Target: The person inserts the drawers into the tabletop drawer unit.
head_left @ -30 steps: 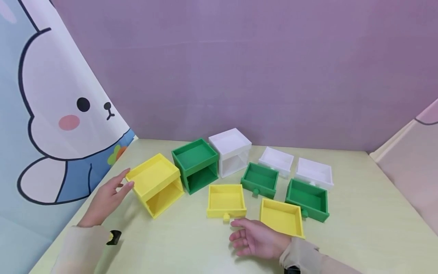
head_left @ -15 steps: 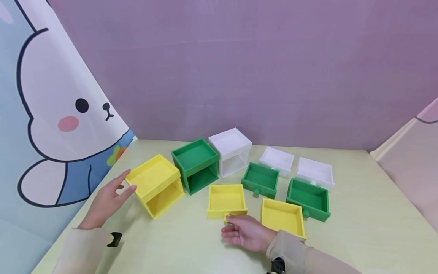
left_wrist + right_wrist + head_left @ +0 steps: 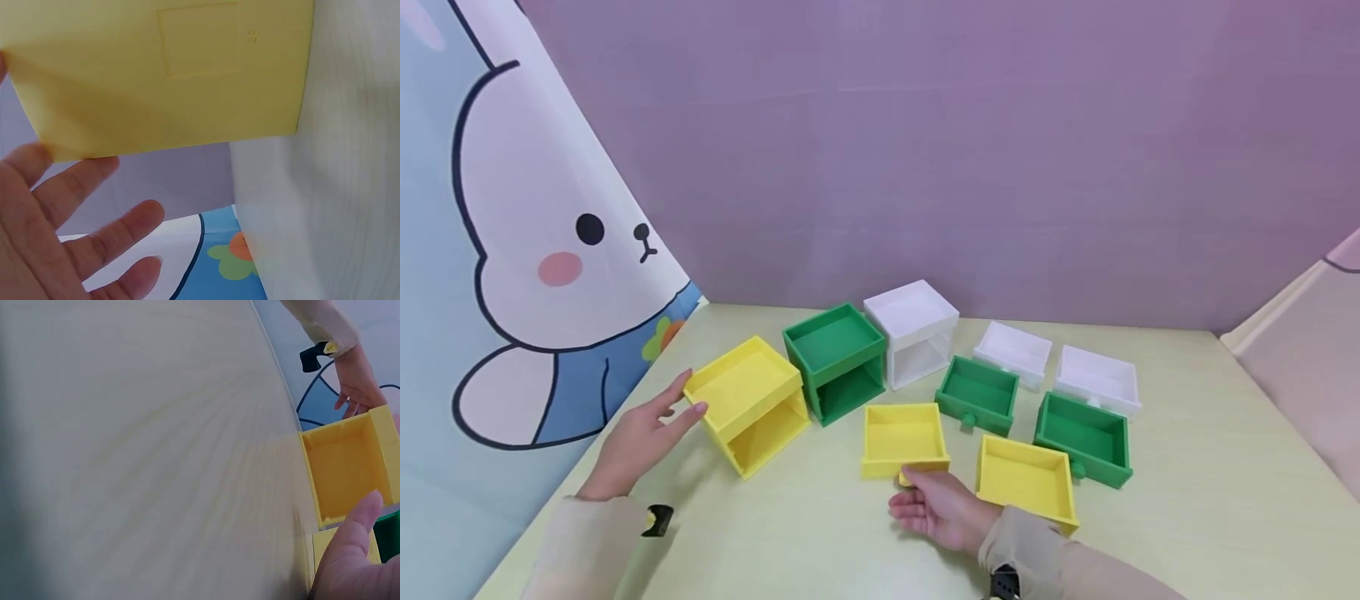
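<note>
A yellow cabinet shell (image 3: 745, 387) with an open front stands on the left of the table. My left hand (image 3: 640, 437) touches its upper left side, fingers extended; in the left wrist view, fingertips (image 3: 103, 164) lie along one edge of its yellow side panel (image 3: 200, 75). A yellow drawer (image 3: 904, 437) lies to the right of that cabinet. My right hand (image 3: 936, 504) pinches the drawer's front knob between thumb and index finger, the other fingers loosely bent below. In the right wrist view, the thumb (image 3: 359, 528) partly covers the drawer (image 3: 322, 540).
A green cabinet shell (image 3: 835, 346) and a white cabinet shell (image 3: 912, 321) stand behind. Another yellow drawer (image 3: 1026, 479) lies beside my right forearm. Two green drawers (image 3: 977, 392) and two white drawers (image 3: 1013, 348) lie farther back. A purple backdrop (image 3: 962, 167) rises behind the table.
My right hand has moved left and slightly up to the yellow drawer's knob and now pinches it. My left hand stays at the yellow cabinet. The drawers and cabinets keep their places.
</note>
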Demonstrator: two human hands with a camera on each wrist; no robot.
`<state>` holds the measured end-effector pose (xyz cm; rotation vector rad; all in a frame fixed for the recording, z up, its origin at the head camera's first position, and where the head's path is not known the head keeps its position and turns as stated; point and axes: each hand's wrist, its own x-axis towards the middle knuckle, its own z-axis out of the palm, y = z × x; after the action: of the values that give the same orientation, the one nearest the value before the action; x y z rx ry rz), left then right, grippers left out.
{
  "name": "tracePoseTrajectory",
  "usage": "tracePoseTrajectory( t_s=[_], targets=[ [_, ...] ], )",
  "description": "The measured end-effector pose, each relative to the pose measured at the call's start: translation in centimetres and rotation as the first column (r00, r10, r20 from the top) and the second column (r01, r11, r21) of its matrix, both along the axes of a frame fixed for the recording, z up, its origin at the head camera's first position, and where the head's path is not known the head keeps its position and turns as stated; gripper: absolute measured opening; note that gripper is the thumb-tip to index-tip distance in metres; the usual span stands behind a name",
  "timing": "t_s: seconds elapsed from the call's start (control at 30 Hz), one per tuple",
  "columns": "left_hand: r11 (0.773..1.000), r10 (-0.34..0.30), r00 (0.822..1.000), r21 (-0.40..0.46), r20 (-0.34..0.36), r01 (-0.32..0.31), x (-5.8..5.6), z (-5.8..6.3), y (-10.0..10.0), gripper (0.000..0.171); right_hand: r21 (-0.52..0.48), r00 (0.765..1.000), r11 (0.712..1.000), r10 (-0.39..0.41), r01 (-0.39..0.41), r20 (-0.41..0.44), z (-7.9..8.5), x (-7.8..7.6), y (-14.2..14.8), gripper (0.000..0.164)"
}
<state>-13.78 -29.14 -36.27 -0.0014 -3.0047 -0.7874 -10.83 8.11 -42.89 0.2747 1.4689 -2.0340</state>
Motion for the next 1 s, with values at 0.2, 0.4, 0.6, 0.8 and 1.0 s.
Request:
tracePoseTrajectory(
  t_s=[0.2, 0.4, 0.6, 0.8, 1.0],
  targets=[
    [1.0, 0.002, 1.0, -0.009, -0.006, -0.002, 0.1, 0.0, 0.0, 0.074, 0.002, 1.0, 1.0, -0.012, 0.012, -0.002, 0.2, 0.3, -0.1, 0.017],
    [1.0, 0.013, 1.0, -0.012, 0.006, -0.013, -0.2, -0.2, 0.2, 0.075, 0.002, 1.0, 1.0, 0.02, -0.02, -0.003, 0.4, 0.1, 0.2, 0.015],
    [0.999, 0.016, 1.0, 0.029, -0.02, -0.016, -0.1, -0.3, 0.2, 0.075, -0.007, 0.997, 0.998, 0.067, -0.067, -0.038, 0.5, -0.5, 0.9, 0.013],
    [0.999, 0.026, 0.999, 0.031, -0.022, -0.025, -0.2, -0.2, 0.3, 0.075, -0.016, 0.99, 0.991, 0.133, -0.134, -0.053, 0.8, -0.7, 1.3, 0.015],
    [0.999, 0.033, 0.999, 0.029, 0.018, -0.033, -0.4, -0.2, 0.2, 0.077, -0.036, 0.972, 0.974, 0.22, -0.223, -0.088, 1.5, -0.8, 1.1, 0.016]
  ],
)
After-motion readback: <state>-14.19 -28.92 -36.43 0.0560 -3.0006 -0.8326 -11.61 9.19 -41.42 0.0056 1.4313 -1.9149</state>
